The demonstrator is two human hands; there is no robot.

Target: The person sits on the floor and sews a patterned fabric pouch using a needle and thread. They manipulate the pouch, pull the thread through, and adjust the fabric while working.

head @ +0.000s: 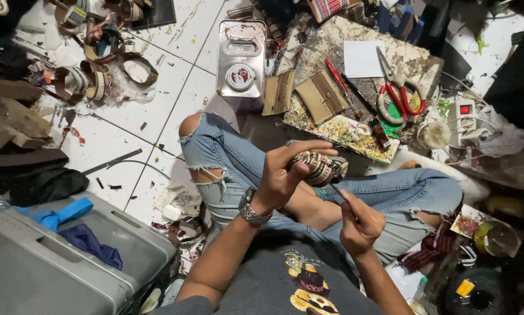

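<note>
Sitting cross-legged on the white tiled floor (157, 111), so I'll place everything off the torn blue jeans (227, 157). Left of them there's a grey plastic case (52, 262). Right above the jeans, the left hand (285, 175) is clamped around a striped woven fabric piece (323, 166). Just right of that and lower, the right hand (361, 224) pinches a thin dark tool (339, 192), tip near the fabric. Beyond the jeans, red-handled scissors (399, 87) lie on a paint-splattered board (332, 41).

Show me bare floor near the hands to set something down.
Bare tile lies between the metal can, the knee and the strap pile, though littered. The board with scissors is crowded. The left hand holds a woven piece.
</note>
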